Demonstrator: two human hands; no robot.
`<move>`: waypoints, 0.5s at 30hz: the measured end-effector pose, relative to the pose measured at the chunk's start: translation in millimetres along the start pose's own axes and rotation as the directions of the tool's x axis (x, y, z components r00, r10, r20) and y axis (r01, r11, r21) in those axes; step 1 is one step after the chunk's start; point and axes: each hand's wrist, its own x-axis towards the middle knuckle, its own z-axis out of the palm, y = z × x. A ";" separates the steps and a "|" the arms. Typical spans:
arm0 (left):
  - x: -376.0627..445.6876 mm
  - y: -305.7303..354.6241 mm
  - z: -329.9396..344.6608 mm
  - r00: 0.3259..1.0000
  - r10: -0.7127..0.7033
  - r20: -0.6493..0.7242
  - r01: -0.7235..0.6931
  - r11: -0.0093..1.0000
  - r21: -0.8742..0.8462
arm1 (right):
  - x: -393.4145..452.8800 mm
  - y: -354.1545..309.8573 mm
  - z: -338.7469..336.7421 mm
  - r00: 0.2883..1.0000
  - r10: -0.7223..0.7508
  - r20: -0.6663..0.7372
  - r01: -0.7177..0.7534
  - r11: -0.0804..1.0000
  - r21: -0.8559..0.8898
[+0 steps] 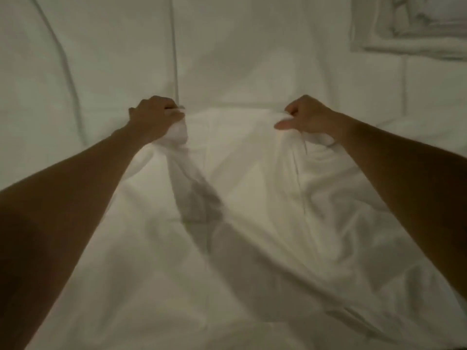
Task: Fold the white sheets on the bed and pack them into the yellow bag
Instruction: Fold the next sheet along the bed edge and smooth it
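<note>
A: Where is the white sheet (252,198)?

B: It lies spread over the bed (252,59), its far edge lifted between both outstretched arms.

A: And the hands?

B: The left hand (154,117) grips a bunched corner, fingers curled round it. The right hand (305,117) pinches the other corner, thumb out. Folded white linen (417,29) sits at the far right.

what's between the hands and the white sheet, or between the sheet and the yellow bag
Nothing stands between the hands and the sheet: the left hand and the right hand each already grip the far edge of the white sheet, held over the bed. The yellow bag is not in view, so that path cannot be judged.
</note>
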 end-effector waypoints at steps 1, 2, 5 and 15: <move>5.0 -2.1 1.4 0.999 -0.013 -0.048 0.015 0.999 0.045 | 2.2 0.3 -2.9 0.998 -0.020 -0.052 0.022 1.000 0.022; 7.4 -5.7 1.3 0.997 -0.045 -0.065 0.053 0.991 0.119 | 2.5 0.7 -4.3 0.999 -0.018 -0.028 0.019 0.999 0.030; 15.4 -18.8 -1.9 0.986 -0.100 -0.133 0.140 0.930 0.341 | -0.9 16.3 -4.1 0.984 0.098 0.147 -0.095 0.995 -0.029; 71.0 -107.2 -5.9 0.986 -0.135 -0.103 0.161 0.932 0.324 | -8.8 83.1 -35.5 0.986 0.167 0.007 -0.163 0.968 -0.189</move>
